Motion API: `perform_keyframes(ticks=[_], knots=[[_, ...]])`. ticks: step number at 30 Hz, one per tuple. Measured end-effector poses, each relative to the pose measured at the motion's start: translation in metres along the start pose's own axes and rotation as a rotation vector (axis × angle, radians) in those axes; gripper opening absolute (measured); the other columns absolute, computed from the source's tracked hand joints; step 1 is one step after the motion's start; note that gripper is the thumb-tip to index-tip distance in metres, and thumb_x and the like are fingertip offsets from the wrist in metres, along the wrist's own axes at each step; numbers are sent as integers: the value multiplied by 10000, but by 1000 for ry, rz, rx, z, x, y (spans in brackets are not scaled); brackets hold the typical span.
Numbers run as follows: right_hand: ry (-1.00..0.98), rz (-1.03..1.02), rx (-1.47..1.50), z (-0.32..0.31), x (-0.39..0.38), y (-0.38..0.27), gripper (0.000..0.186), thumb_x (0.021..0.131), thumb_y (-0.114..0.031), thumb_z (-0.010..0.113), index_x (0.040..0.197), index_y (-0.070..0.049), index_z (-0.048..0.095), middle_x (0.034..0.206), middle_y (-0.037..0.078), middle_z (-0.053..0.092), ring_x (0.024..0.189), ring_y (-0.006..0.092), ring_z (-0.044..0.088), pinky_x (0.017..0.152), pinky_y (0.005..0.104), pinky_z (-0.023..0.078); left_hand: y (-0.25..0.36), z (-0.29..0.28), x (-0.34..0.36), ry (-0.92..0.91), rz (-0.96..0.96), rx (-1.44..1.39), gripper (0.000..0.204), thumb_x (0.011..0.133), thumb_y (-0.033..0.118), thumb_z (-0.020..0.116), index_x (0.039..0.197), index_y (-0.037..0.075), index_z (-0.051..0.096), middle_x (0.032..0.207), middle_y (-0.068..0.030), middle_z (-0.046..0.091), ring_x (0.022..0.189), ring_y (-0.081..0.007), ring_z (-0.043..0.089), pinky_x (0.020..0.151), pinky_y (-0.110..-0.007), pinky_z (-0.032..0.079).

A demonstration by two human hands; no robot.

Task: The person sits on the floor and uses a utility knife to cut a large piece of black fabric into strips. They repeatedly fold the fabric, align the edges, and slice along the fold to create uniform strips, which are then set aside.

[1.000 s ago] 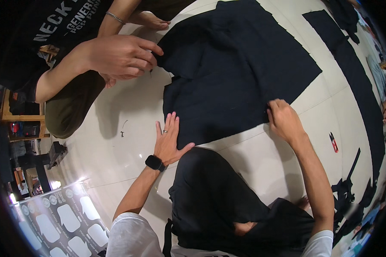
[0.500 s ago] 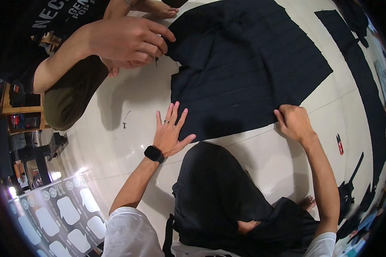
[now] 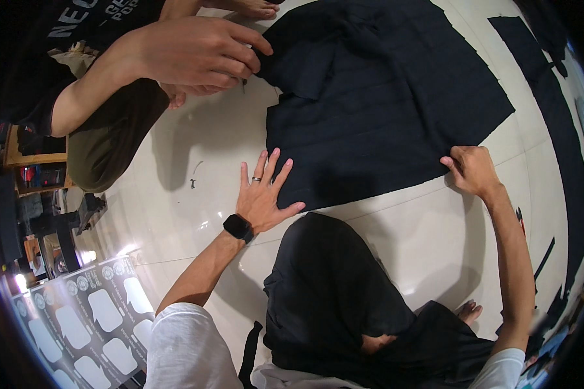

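A large dark navy or black cloth (image 3: 376,142) lies spread on the floor in front of me, with faint parallel lines across it and some folds toward its far side. At its near left corner my left hand (image 3: 266,191) rests flat, fingers spread, partly over the cloth's edge. A ring and a black watch are on that hand and wrist. My right hand (image 3: 472,170) is closed at the near right edge, thumb and fingers pinching the cloth there. Its curled fingertips are partly hidden.
Another person's hand (image 3: 201,55) hovers by the cloth's far left edge. A long dark strip of fabric (image 3: 551,110) lies along the right. Small dark scraps (image 3: 193,183) sit on the pale tiles (image 3: 194,220). A printed grey sheet (image 3: 78,324) is at lower left.
My right hand has slid rightward along the cloth's near edge. My left hand stays flat at the left corner. The whole view has shifted slightly.
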State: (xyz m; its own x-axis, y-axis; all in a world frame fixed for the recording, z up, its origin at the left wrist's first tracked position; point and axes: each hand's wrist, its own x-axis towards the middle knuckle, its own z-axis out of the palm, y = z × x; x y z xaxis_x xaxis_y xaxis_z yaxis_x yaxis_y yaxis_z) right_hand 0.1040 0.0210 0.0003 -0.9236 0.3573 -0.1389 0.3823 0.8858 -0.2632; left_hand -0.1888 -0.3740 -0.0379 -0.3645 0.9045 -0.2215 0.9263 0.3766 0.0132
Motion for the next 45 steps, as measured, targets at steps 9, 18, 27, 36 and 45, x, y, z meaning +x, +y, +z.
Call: perform_keyframes(ticks=[9,18,27,36,45], knots=[[39,25,4,-6,-10,31,488,993,-401,652,686,-27,585,639,172,613,581,363,587,612,438,465,1,-2,0,-29,-16,0,1032,863,789,569,1661,207,271,1750,-140,102,1611,-368,83,1221,-720,97],[87,51,-45,-14,-21,72,545,1006,-466,624,694,-20,592,624,164,593,571,351,576,611,439,460,1,-1,1,-20,-12,-2,1024,860,801,555,1657,217,285,1751,-129,107,1613,-361,74,1217,-730,88],[-94,369,152,-18,-45,59,391,983,-302,646,751,12,666,675,216,634,615,341,611,650,472,474,10,-15,3,-2,-3,-82,1044,841,713,655,1643,141,308,1733,-188,153,1593,-413,148,1196,-747,96],[251,341,1962,-9,-22,-93,410,1096,-193,509,1390,92,512,1391,278,609,1326,371,600,1156,437,470,97,-53,121,296,583,-469,613,908,272,767,1406,-25,570,1599,-241,423,1474,-398,430,1199,-545,364],[369,2,14,28,-6,-72,373,827,23,665,1191,57,595,1038,197,623,979,353,669,834,459,572,171,-22,169,236,618,-238,781,1044,575,425,1595,25,363,1692,-170,296,1590,-321,215,1259,-590,191]])
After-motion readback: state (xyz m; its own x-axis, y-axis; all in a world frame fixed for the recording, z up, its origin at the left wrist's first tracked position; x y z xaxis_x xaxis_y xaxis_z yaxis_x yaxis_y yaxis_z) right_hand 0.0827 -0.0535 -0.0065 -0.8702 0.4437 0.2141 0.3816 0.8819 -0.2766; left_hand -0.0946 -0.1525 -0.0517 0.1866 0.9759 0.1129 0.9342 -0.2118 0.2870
